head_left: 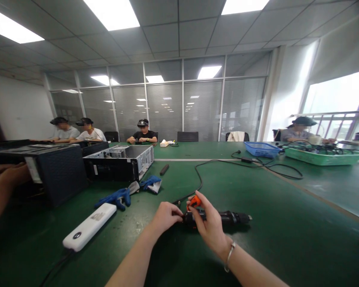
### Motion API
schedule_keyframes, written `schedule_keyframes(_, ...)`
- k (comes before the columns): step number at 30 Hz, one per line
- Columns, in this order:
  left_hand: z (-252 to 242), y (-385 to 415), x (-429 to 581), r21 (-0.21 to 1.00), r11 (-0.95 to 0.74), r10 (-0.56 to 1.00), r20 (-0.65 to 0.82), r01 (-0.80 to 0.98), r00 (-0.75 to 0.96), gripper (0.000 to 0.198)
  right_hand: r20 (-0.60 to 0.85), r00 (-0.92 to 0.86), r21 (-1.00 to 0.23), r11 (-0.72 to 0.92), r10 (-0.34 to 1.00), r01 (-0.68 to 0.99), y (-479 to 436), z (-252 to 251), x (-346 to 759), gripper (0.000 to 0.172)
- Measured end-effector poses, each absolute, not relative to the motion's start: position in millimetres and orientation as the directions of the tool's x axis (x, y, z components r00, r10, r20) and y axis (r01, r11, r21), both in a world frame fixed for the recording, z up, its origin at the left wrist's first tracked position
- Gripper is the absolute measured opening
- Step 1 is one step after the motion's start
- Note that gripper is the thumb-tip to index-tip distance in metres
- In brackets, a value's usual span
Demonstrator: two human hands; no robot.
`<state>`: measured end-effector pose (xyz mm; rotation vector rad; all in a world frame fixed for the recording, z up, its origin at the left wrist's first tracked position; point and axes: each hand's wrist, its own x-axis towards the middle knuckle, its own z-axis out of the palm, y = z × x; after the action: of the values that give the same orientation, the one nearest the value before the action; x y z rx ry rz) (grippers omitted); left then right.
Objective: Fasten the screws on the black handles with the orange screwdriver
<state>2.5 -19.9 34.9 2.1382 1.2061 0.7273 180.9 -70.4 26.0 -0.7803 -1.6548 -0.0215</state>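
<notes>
Our left hand [166, 217] and right hand [209, 229] meet over a black electric screwdriver [224, 217] on a green table mat [287, 247]: the left fingers [175, 211] curl closed around its rear end, and the right fingers [202, 203] pinch an orange part [194, 202] on top. Left of our fingers lie a white corded bar [88, 227] and blue gloves [116, 198]; farther off stands an open computer case [119, 163], with a co-worker's hand [6, 175] to its left.

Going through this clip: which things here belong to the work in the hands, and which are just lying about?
In use: left hand, right hand, black electric screwdriver, black cord.

Lying about: blue work gloves, white power strip, open computer case, blue basket, green tray of cables.
</notes>
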Motion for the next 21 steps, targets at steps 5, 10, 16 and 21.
schedule_keyframes(5, 34.3, -20.2, 2.0, 0.698, -0.424, 0.884, 0.18, 0.577, 0.432, 0.017, 0.875, -0.084, -0.364, 0.762, 0.477, 0.536, -70.4, 24.0, 180.0, 0.045)
schedule_keyframes(10, 30.9, -16.7, 1.7, 0.7, -0.425, 0.879, 0.166, 0.574, 0.448, 0.017, 0.861, -0.152, -0.344, 0.774, 0.486, 0.531, -71.1, 22.9, 179.4, 0.047)
schedule_keyframes(16, 30.9, -17.3, 3.3, 0.698, -0.435, 0.875, 0.179, 0.569, 0.449, 0.017, 0.807, -0.294, -0.333, 0.806, 0.512, 0.489, -78.7, 38.0, 176.6, 0.054)
schedule_keyframes(21, 31.9, -18.5, 2.9, 0.681, -0.46, 0.865, 0.199, 0.57, 0.461, 0.017, 0.811, -0.294, -0.306, 0.795, 0.506, 0.523, -80.2, 43.4, 174.9, 0.051)
